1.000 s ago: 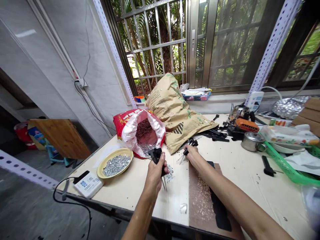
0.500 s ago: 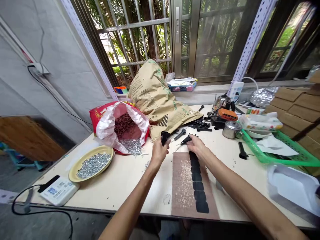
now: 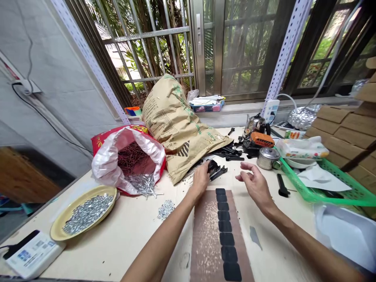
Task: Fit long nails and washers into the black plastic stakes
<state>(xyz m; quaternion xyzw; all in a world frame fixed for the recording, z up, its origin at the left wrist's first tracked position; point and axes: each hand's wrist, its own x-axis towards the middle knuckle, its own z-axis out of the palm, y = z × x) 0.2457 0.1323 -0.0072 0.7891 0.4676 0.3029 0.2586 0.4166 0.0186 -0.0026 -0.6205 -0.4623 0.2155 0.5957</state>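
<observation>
My left hand rests on the table with its fingers closed on a small bunch of black plastic pieces, just in front of the brown paper sack. My right hand hovers to the right of them, palm up, fingers loosely curled and apart, holding nothing. Below both hands lies a brown strip with a row of black pads. A small heap of metal bits lies left of my left forearm.
A red-and-white bag of nails lies open at left, with a yellow dish of screws before it. More black pieces, a metal pot, a kettle and a green basket stand to the right. A white device lies at the near left.
My left hand has moved right and forward with the black pieces down to the table by the sack. My right hand has let go of its pieces, lifted and turned open. The view has shifted right.
</observation>
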